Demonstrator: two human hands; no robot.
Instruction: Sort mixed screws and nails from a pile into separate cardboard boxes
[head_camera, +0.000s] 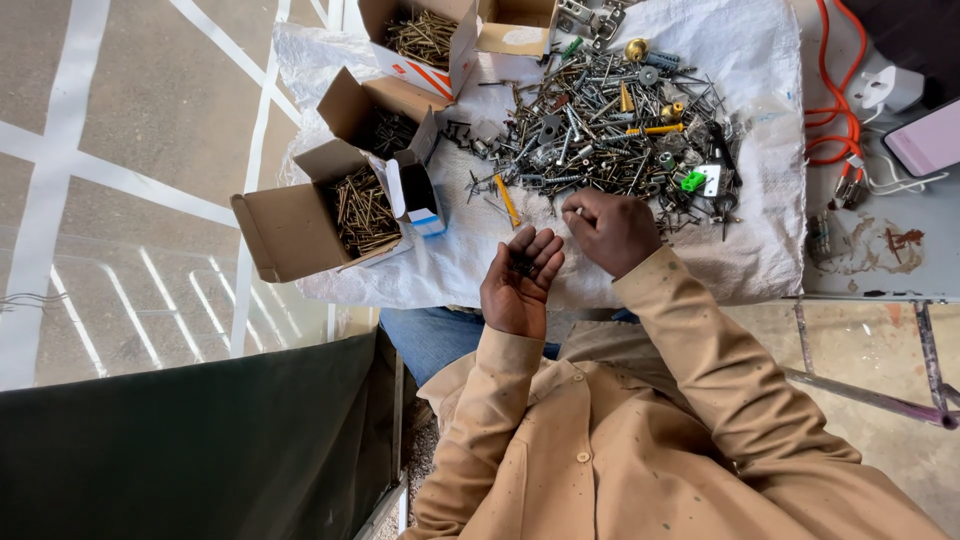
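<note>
Beside the screw pile (600, 120), the left hand (520, 280) lies spread, cupping dark screws (524, 265); the right hand (612, 230) pinches one screw.

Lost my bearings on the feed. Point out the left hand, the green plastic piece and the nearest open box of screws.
left hand (520, 285), head view, on the cupped palm.
green plastic piece (693, 181), head view, its middle.
box of screws (290, 232), head view, on the open flap.

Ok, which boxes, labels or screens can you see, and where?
Nearest screw box: left of the white cloth, open brown cardboard, full of screws.
Middle box: behind it, open brown cardboard, white-and-blue end flap.
Far box: top edge, white with orange stripe.
Phone: right edge, pale pink rectangle.
</note>
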